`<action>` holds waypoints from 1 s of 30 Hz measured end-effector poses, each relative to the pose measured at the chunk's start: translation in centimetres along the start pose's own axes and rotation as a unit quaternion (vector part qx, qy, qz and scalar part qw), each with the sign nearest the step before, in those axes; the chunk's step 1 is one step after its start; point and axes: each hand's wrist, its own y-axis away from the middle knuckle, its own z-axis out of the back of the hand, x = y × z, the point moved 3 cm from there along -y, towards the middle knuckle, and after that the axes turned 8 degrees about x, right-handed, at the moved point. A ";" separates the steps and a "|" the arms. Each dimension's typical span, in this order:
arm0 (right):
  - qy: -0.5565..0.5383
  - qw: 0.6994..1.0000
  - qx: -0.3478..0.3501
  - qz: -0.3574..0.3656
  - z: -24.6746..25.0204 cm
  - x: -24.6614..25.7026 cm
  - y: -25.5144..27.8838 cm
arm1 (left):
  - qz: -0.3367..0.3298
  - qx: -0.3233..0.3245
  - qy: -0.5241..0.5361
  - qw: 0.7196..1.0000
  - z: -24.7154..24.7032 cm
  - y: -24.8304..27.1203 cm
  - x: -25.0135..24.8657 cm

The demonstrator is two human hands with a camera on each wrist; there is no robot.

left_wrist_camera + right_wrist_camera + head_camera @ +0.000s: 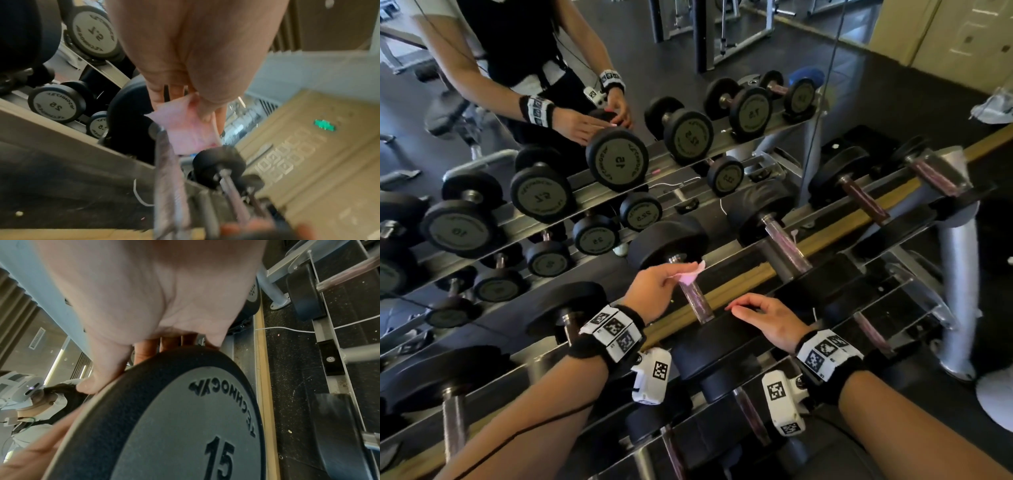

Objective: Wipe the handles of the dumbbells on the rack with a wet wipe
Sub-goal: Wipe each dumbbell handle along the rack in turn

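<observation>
On the rack's top tier lies a black dumbbell marked 15, its handle point(698, 303) knurled and purplish. A pink wet wipe point(691, 274) is pinched in my left hand point(671, 279) at the far end of that handle, beside the far head point(667, 243). From the left wrist, the wipe point(185, 128) hangs from my fingers against the handle point(168, 170). On the near head point(717, 342) rests my right hand point(753, 310), fingers loosely arched and holding nothing. In the right wrist view those fingers point(144, 352) lie over the rim of the 15 head point(185, 418).
More dumbbells point(774, 226) sit on the same tier to either side, and others point(750, 407) on the tier below. A mirror point(619, 102) stands right behind the rack and reflects the weights and the person. A silver rack post point(959, 291) stands at the right.
</observation>
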 end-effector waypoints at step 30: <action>0.015 0.999 -0.018 0.032 -0.3 -0.6 0.1 | -0.003 0.080 -0.142 0.987 -1.7 -0.8 1.7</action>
